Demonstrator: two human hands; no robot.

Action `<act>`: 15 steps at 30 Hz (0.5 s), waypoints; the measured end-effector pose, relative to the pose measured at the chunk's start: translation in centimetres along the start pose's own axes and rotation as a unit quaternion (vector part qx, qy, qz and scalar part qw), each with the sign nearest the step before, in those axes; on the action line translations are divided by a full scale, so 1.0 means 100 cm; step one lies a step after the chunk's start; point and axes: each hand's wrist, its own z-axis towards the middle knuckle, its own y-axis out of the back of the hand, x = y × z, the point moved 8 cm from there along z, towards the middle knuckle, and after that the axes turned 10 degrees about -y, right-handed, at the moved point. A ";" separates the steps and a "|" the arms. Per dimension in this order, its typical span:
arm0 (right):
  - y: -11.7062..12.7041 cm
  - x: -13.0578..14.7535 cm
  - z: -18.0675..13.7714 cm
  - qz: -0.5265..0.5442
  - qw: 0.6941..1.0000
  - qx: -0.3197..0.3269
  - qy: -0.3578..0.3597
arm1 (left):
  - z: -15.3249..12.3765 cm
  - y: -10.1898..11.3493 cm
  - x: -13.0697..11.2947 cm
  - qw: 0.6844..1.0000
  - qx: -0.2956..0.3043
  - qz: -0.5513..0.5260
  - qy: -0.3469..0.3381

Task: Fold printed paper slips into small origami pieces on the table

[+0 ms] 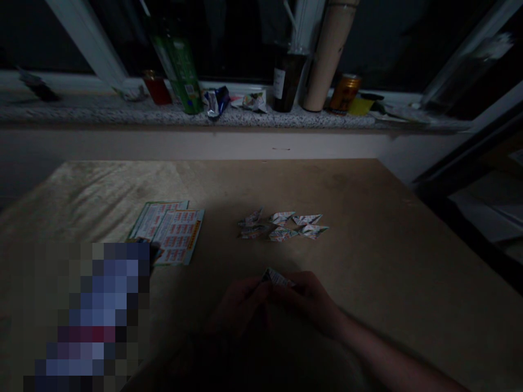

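Note:
Low over the near part of the table, my left hand (245, 300) and my right hand (304, 294) meet around a small folded paper piece (277, 276). Both sets of fingers are closed on it, and only its pointed top shows above them. The light is dim, so the lower part of the paper and most of my left fingers are hard to make out. Beyond my hands several folded paper pieces (281, 219) lie in two short rows, printed and pointed at the ends.
Printed sheets (175, 234) overlap on the table (359, 196) at left. A blurred-out blue object (110, 288) lies nearer. On the speckled windowsill (245, 121) stand a green bottle (186, 76), a dark bottle (286, 81), a tall tube (327, 60) and an orange can (345, 93).

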 end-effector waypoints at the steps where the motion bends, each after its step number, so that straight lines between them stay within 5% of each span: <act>1: 0.002 0.003 -0.001 -0.029 0.999 -0.016 0.013 | 0.000 -0.001 0.001 1.000 0.000 -0.013 0.014; 7: 0.009 0.018 -0.006 -0.128 0.986 -0.074 0.083 | 0.000 -0.004 -0.003 0.998 0.005 -0.057 0.021; 15: 0.010 0.009 -0.002 -0.049 0.996 -0.070 0.027 | 0.001 0.003 -0.008 0.996 -0.003 0.075 -0.039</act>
